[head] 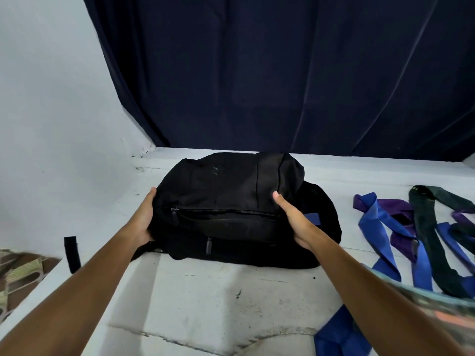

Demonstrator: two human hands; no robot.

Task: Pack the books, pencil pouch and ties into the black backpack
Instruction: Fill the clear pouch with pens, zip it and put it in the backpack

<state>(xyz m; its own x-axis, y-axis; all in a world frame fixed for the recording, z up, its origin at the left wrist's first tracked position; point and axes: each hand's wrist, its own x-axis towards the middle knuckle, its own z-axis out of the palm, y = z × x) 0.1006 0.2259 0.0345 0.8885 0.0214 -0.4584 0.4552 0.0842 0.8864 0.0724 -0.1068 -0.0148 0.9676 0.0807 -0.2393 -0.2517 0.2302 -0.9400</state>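
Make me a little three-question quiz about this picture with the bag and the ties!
1. True or false: both hands hold the black backpack.
2. Which side of the backpack do the ties lie on: A) left, B) right?
3. Fill in: the cloth hanging behind the backpack is dark ____.

Key:
1. True: the left hand and right hand grip its two sides.
2. B.
3. Blue: the curtain.

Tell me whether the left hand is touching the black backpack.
Touching. The head view shows the left hand gripping the black backpack's left side.
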